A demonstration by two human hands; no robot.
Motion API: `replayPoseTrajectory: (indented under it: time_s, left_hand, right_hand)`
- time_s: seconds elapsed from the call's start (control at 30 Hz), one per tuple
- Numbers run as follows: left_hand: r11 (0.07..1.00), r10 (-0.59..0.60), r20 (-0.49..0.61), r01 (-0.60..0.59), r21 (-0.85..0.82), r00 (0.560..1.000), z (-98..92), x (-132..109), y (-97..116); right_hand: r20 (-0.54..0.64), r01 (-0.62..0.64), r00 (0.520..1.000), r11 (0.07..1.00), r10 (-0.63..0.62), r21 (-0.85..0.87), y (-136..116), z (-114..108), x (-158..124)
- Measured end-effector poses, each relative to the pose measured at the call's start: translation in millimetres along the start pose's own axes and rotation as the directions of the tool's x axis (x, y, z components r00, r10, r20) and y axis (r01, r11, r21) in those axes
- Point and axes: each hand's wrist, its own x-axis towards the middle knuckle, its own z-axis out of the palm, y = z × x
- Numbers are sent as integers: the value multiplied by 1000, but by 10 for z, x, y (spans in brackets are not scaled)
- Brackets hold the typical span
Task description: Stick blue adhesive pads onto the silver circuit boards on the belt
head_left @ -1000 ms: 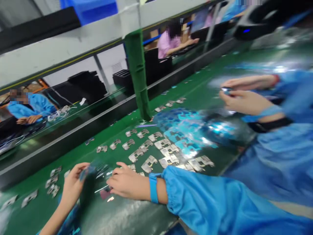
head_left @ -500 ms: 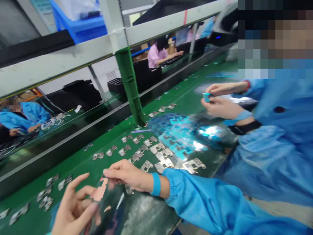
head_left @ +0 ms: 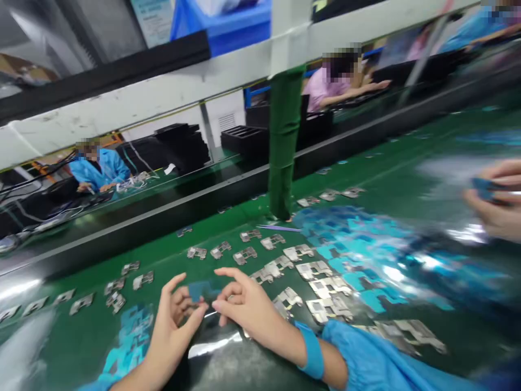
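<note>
Small blue piece [head_left: 201,290] pinched by left hand [head_left: 175,320] and right hand [head_left: 252,307], bottom middle, metal parts [head_left: 313,270] just beside, on green belt [head_left: 163,256], hands closer together than before

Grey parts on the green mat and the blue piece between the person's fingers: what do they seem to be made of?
The grey parts look like stamped sheet metal, bare and bright, with a light glinting off their flat faces. The blue piece looks like thin plastic film, smooth and slightly glossy, though the look leaves that open.

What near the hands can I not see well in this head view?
Head view:
The small blue piece between the left hand and right hand: fingers hide part of it.
The co-worker's hand: the right edge cuts it off; what it holds is blurred.
</note>
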Motion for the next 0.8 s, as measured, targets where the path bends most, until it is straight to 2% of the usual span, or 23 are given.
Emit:
replayPoseTrajectory:
  time_s: [0.1, 0.17, 0.27, 0.33, 0.5, 0.6, 0.8]
  left_hand:
    - [997, 49, 112, -54, 51, 993, -61, 83, -141]
    - [992, 11, 175, -32, 119, 984, -102, 131, -227]
    - [992, -118, 164, 109, 61, 979, -116, 169, -323]
    - [980, -190, 175, 197, -24, 966, -100, 179, -356]
    - [954, -233, 219, 266, -138, 948, -85, 208, -369]
    - [948, -240, 250, 281, -146, 938, -107, 223, -378]
    - [949, -265, 243, 297, -106, 933, -112, 215, -376]
  right_hand:
    - [26, -29, 999, 997, 30, -66, 123, -22, 33]
    - [60, 5, 998, 987, 5, -159, 173, -41, 43]
    - [103, 91, 993, 929, -57, -359, 183, -64, 47]
    - [86, 79, 995, 889, -45, -450, 175, -75, 52]
    - [5, -11, 1000, 871, 15, -492, 209, -99, 90]
    - [6, 2, 1000, 860, 1, -510, 235, -105, 109]
    - [26, 66, 998, 808, -62, -585, 243, -102, 85]
